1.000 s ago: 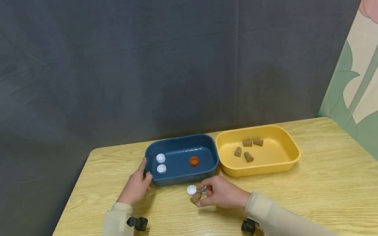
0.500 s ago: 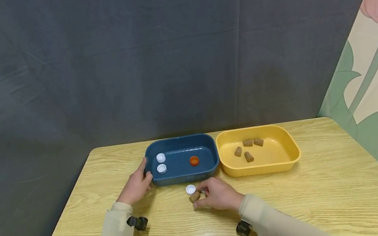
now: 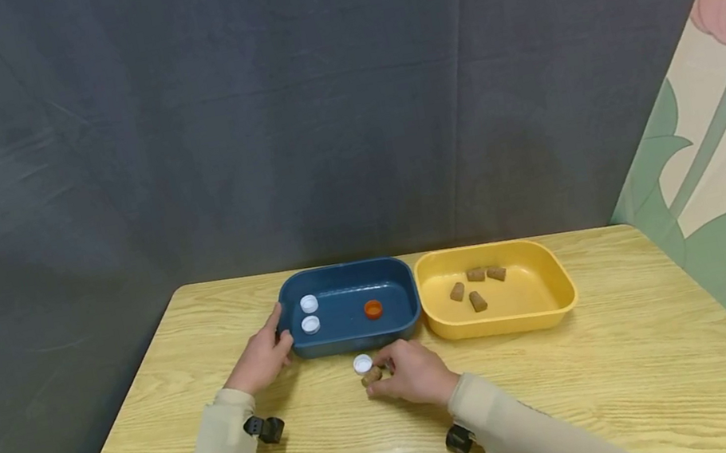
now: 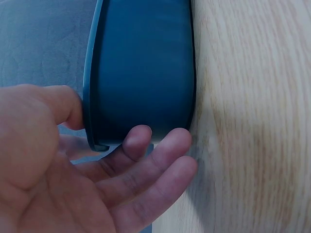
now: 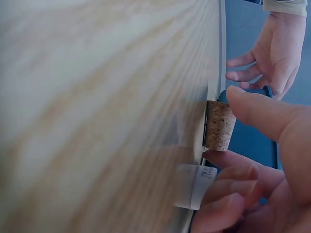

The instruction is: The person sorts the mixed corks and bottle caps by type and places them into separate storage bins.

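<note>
A small brown cork [image 3: 371,376] sits close over the table between the thumb and index finger of my right hand [image 3: 420,373], which pinches it. In the right wrist view the cork [image 5: 219,127] has its wide end toward the thumb. Beside my curled other fingers there is a white tapered piece [image 5: 197,185] with small print, mostly hidden in the head view. A white bottle cap [image 3: 362,364] lies just beyond the cork. My left hand [image 3: 261,359] holds the left corner of the blue tray [image 3: 354,343], thumb at the rim [image 4: 88,87] and other fingers loosely bent near the wall.
Inside the blue tray are two white caps [image 3: 308,303] and an orange cap [image 3: 373,309]. A yellow tray [image 3: 533,320] with several corks [image 3: 477,301] stands right against it. A dark curtain [image 3: 341,101] hangs behind the wooden table [image 3: 645,339].
My right hand has shifted slightly left with the cork, and the white cap on the table has slid a little left too. The left hand and both trays stay put.
</note>
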A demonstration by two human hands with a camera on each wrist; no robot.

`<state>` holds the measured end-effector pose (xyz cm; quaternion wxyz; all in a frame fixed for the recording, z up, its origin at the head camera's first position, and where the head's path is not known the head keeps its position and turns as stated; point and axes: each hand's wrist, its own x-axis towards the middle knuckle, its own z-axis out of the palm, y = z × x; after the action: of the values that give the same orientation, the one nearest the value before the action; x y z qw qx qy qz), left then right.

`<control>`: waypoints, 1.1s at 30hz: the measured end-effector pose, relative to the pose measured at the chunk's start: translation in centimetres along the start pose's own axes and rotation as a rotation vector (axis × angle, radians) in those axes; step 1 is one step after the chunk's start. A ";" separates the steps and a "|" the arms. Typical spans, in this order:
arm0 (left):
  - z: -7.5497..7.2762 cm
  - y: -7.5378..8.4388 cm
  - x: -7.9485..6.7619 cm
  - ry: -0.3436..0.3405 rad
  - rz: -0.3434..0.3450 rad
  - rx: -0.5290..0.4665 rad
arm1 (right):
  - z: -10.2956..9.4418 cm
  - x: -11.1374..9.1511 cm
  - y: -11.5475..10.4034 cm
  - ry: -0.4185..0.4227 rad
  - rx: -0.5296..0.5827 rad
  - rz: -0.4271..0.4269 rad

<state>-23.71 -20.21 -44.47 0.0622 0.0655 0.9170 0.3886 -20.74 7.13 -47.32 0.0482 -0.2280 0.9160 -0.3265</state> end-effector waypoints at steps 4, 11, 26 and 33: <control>-0.1 -0.1 0.0 -0.001 0.008 0.001 | 0.0 0.1 0.0 0.000 0.022 -0.007; 0.0 -0.1 0.1 0.000 0.004 -0.001 | 0.0 0.1 0.2 -0.007 0.043 -0.023; 0.0 0.1 0.0 0.003 -0.007 0.002 | -1.4 -0.9 0.5 -0.048 0.189 -0.036; 0.0 0.1 0.1 -0.003 -0.004 0.001 | -3.5 -1.6 0.4 -0.026 0.189 -0.055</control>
<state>-23.78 -20.16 -44.41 0.0643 0.0641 0.9171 0.3881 -20.27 10.14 -44.91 0.0725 -0.2516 0.8740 -0.4094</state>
